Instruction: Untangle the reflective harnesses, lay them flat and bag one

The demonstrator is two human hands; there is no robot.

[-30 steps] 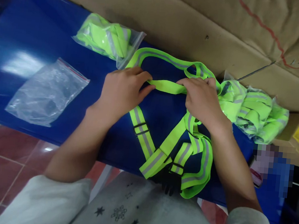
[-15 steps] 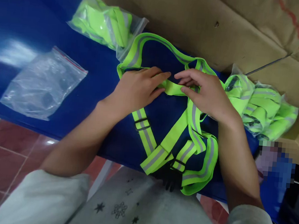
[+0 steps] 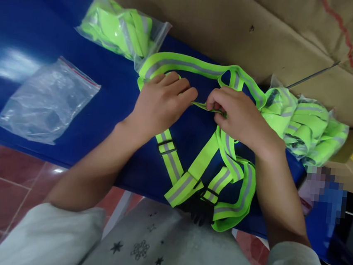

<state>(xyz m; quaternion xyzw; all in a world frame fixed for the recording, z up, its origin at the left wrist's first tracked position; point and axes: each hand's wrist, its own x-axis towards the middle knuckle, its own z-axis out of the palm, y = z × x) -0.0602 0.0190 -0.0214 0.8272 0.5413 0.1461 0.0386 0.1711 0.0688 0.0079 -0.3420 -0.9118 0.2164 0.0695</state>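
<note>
The reflective harness (image 3: pixel 203 158) should handle as something light and limp; its flat webbing looks soft, perhaps elastic, and hardly fragile. Being floppy, it would probably fold or twist if held at one spot, so a two-handed pinch across the band's width seems best, clear of the stiffer black slider buckle (image 3: pixel 166 148) on the left strap.

It lies spread on the blue worktop (image 3: pixel 115 89), between a bagged harness (image 3: pixel 118 27) at far left and more bagged harnesses (image 3: pixel 305 124) at right. Its straps are neon yellow-green, many with a grey centre stripe; the far strap bows in a wide arc, while the near straps cross and bunch at right.

The left hand (image 3: pixel 163 104) has its fingers curled closed on one strap segment; the right hand (image 3: pixel 239 113) pinches it, thumb beneath the bent forefinger. Between them the short span shows nearly edge-on.
</note>
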